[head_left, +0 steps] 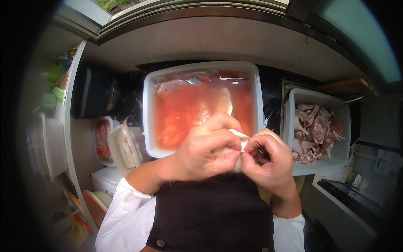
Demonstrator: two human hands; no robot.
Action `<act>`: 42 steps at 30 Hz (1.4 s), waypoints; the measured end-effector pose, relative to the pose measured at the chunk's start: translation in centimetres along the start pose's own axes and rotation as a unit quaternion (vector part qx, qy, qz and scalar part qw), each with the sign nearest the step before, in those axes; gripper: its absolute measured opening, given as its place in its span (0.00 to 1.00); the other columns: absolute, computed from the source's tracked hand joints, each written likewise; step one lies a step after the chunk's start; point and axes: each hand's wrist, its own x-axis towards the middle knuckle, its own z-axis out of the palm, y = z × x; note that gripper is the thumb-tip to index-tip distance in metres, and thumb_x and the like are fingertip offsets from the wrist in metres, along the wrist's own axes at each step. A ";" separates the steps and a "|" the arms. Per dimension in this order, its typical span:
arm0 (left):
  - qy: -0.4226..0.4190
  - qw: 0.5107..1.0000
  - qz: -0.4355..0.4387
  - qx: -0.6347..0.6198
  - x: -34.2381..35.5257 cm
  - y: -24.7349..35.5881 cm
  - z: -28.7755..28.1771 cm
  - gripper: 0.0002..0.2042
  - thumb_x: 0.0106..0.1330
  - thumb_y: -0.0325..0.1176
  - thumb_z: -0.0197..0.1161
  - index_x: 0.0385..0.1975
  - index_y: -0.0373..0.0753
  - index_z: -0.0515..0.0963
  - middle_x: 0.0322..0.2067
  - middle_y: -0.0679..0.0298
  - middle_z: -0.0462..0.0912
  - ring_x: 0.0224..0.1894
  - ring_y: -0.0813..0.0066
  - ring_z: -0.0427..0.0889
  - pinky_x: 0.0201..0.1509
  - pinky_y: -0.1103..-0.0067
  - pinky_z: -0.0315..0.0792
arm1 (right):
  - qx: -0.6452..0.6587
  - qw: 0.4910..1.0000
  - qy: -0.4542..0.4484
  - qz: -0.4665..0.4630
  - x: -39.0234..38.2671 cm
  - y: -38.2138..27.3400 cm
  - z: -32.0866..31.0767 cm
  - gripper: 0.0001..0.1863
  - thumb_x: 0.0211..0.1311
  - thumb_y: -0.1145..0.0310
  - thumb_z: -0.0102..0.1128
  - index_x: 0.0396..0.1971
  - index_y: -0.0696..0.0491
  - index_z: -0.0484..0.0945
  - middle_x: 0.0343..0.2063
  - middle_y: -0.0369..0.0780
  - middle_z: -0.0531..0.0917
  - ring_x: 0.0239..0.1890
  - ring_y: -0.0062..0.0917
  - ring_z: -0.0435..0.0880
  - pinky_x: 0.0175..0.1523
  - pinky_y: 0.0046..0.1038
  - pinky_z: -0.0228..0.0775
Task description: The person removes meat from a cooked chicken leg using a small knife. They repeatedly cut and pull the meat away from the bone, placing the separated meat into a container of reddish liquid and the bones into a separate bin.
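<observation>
Holding a pale, floppy piece of raw meat [236, 145] up close under my chin right now, both hands on it. My left hand [205, 149] is wrapped around it from the left, fingers curled over the top and thumb underneath, so most of the piece is buried in my grip and only a whitish strip shows between my hands. My right hand [270, 161] is pinching the right edge of it with fingertips [252, 148] and thumb, closed tight on that bit. The meat sits above the near rim of a big white square tub [147, 122] full of pinkish-red cloudy water, with more pale pieces sitting in the liquid, though I can't make out exactly what cuts they are. Off to my right, just beside that tub, there's a second white tub [342, 157] piled with cut bony chunks of raw meat [315, 132], no liquid that I can see. To my left on the dark counter are a couple of smaller clear plastic containers [121, 147] with lids, contents too blurry to tell. My white sleeves [126, 218] and dark apron [214, 214] fill the bottom of the view.
</observation>
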 end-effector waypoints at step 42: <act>-0.074 0.997 -0.018 -0.010 -0.4 0.4 0.8 0.05 0.61 0.21 0.58 0.37 0.32 0.74 0.43 0.55 0.71 0.40 0.64 0.73 0.46 0.74 0.71 | -0.012 0.995 -0.097 -0.028 -0.5 0.4 -1.5 0.10 0.51 0.82 0.63 0.35 0.61 0.76 0.29 0.42 0.77 0.29 0.27 0.76 0.33 0.26 0.69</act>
